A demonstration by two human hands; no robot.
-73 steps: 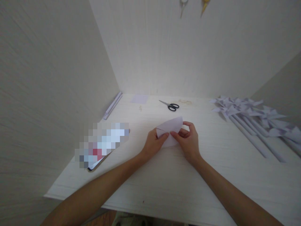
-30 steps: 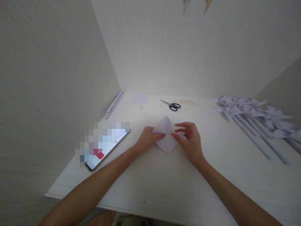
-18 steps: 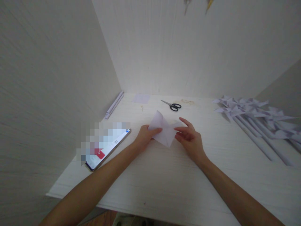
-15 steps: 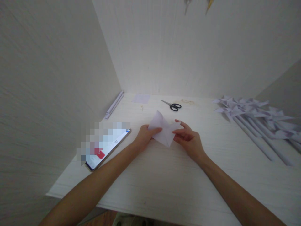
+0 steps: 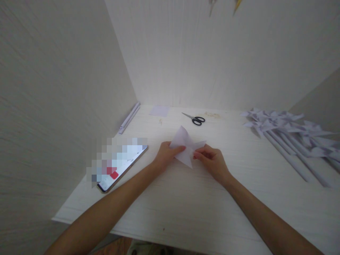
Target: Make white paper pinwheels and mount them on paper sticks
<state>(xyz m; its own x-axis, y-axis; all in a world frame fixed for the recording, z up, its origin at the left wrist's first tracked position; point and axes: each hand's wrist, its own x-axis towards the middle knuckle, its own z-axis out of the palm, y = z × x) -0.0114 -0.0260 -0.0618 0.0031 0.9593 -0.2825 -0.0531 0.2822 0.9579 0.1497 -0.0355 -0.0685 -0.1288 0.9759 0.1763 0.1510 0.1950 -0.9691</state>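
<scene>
1. A pale sheet of paper (image 5: 186, 147) is held near the middle of the white table (image 5: 202, 209), at about 12 o'clock from the person, with its lower corner resting on the surface.
2. The left hand (image 5: 166, 157) is closed on the paper's left side; the thumb is laid on top and the other fingers are hidden underneath, so the sheet is pinched there. It seems to be held this way so that it does not slide.
3. The right hand (image 5: 211, 161) is curled at the paper's right side, at 3 o'clock of the sheet. Its fingertips (image 5: 197, 154) are bent tight on the right flap, and the flap seems pinched between thumb and forefinger, though the exact contact is not clearly shown.
4. The upper flap of the paper is raised toward 11 o'clock and stands free of both hands.
5. A pair of scissors (image 5: 195, 119) with black handles is laid at 12 o'clock beyond the paper, well apart from it.
6. A phone (image 5: 122, 166) is placed at 9 o'clock of the left hand, near it but not touching.
7. Many finished paper pinwheels (image 5: 287, 131) on rolled sticks are gathered at 2 o'clock, probably to keep them out of the working area.
</scene>
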